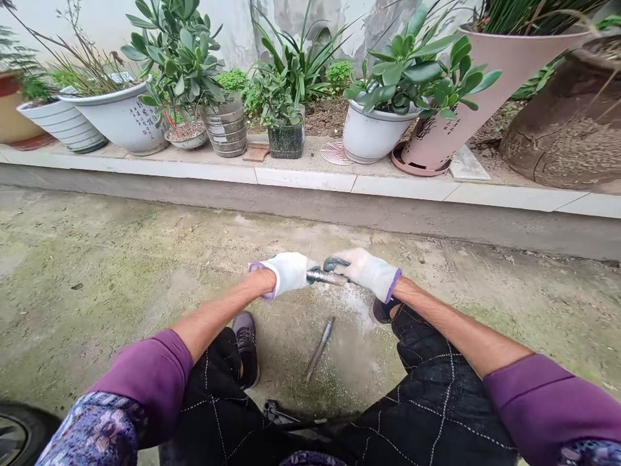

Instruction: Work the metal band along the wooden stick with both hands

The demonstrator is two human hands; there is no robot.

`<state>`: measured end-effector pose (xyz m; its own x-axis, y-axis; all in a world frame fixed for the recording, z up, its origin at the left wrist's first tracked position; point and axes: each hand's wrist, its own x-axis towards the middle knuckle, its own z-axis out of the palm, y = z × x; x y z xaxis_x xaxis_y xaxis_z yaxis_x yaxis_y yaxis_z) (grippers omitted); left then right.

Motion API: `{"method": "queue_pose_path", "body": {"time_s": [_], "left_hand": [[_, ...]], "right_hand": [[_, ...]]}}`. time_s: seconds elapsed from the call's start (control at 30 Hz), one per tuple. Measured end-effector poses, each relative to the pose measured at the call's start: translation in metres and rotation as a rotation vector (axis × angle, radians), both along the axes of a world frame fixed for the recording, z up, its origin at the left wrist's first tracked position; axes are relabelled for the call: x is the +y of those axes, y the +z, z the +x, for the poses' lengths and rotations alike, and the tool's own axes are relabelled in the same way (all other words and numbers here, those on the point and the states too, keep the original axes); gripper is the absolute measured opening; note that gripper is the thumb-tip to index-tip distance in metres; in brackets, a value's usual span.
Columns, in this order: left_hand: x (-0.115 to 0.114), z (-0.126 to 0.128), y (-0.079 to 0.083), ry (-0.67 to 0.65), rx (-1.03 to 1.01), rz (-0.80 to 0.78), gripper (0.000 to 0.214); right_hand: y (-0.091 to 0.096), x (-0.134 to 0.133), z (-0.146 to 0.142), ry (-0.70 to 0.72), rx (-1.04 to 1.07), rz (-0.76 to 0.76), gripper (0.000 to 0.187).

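A threaded metal rod point(326, 277) was gripped above concrete point(145, 272) by the gloved left hand point(291, 271); whether its plain end was pinched by the right hand point(363, 266) could not be told; a tire point(41, 419) was cropped.

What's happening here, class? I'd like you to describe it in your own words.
A person in white gloves has a metal rod up in front of them. The left hand grips it by its shiny, ridged end; the right hand is at the duller end, though how firmly is unclear. A second rod lies on the ground between their feet.
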<state>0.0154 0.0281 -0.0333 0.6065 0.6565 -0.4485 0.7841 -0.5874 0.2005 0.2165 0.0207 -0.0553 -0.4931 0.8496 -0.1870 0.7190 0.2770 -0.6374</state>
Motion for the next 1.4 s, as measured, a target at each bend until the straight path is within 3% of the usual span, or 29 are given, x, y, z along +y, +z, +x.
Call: {"method": "queue_pose_path", "body": {"time_s": [0.07, 0.2, 0.33, 0.47, 0.53, 0.6, 0.73, 0.83, 0.9, 1.03, 1.13, 1.23, 1.33, 1.4], "left_hand": [[-0.001, -0.002, 0.010, 0.048, -0.188, -0.084, 0.015], [-0.005, -0.006, 0.027, 0.340, -0.490, -0.324, 0.020], [0.007, -0.014, 0.026, 0.474, -0.485, -0.187, 0.023], [0.030, -0.025, 0.007, 0.331, -0.101, 0.120, 0.022], [0.033, -0.026, -0.002, 0.253, 0.079, 0.154, 0.025], [0.028, -0.020, -0.006, 0.164, 0.176, 0.140, 0.027], [0.007, -0.003, 0.005, 0.034, 0.057, -0.007, 0.022], [-0.004, 0.000, 0.021, 0.200, -0.204, -0.211, 0.028], [-0.004, -0.003, 0.028, 0.336, -0.335, -0.263, 0.033], [0.005, -0.012, 0.024, 0.437, -0.346, -0.190, 0.034], [0.017, -0.016, 0.011, 0.355, -0.151, -0.024, 0.030], [0.024, -0.015, -0.001, 0.203, 0.096, 0.132, 0.030], [0.021, -0.012, -0.005, 0.076, 0.175, 0.129, 0.029], [0.016, -0.011, -0.002, 0.051, 0.074, 0.031, 0.023]], "right_hand": [[0.000, 0.000, 0.007, -0.105, 0.173, -0.123, 0.028], [0.006, -0.008, 0.002, -0.246, 0.252, -0.263, 0.026], [0.012, -0.018, -0.015, -0.239, 0.185, -0.242, 0.027], [0.023, -0.023, -0.028, -0.003, -0.110, -0.034, 0.022], [0.030, -0.020, -0.028, 0.061, -0.223, 0.063, 0.022], [0.035, -0.012, -0.022, 0.019, -0.247, 0.124, 0.025], [0.033, 0.007, 0.001, -0.108, -0.127, 0.134, 0.025], [0.020, 0.009, 0.011, -0.220, -0.015, -0.002, 0.027], [0.011, 0.004, 0.009, -0.255, 0.005, -0.073, 0.029], [0.011, -0.014, -0.012, -0.033, -0.135, -0.021, 0.024], [0.026, -0.025, -0.028, 0.085, -0.251, 0.043, 0.023], [0.039, -0.022, -0.030, 0.059, -0.256, 0.061, 0.025], [0.038, -0.005, -0.017, -0.051, -0.168, 0.118, 0.025], [0.031, 0.007, -0.006, -0.120, -0.092, 0.139, 0.026]]}}
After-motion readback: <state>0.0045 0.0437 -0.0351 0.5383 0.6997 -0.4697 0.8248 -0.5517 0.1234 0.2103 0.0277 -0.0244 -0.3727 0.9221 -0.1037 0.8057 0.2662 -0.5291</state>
